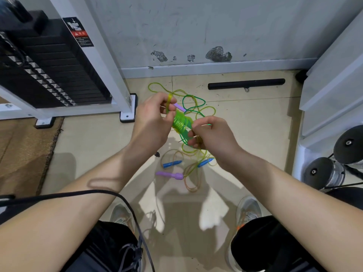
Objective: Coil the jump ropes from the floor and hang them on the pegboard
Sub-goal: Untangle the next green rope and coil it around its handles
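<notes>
The left hand [155,118] is curled round a purple handle [180,107], with a yellow-green turn hooked over one finger. The right hand [212,134] pinches a strand with fingers and thumb, right against the coil [179,122]. That coil, bright green and tightly wound, sits between the two hands and touches both.

The step in hand looks like winding. It would go best with the left hand holding the handle steady as a core while the right feeds each turn snugly beside the previous one under light, even tension, so that no turn crosses another. The slack [204,102] lies in tangled loops on the floor just beyond the hands. It should be drawn in a little at a time and shaken free of snags before it reaches the coil. Whether all those loops belong to one rope cannot be told.

Below the hands, nearer the person's shoes, more rope lies uncoiled on the floor: two blue handles [171,163], a second purple one [170,174] and pale orange line [191,186]. Further beyond the slack, a black bar [246,83] lies along the wall. No pegboard is in view.
</notes>
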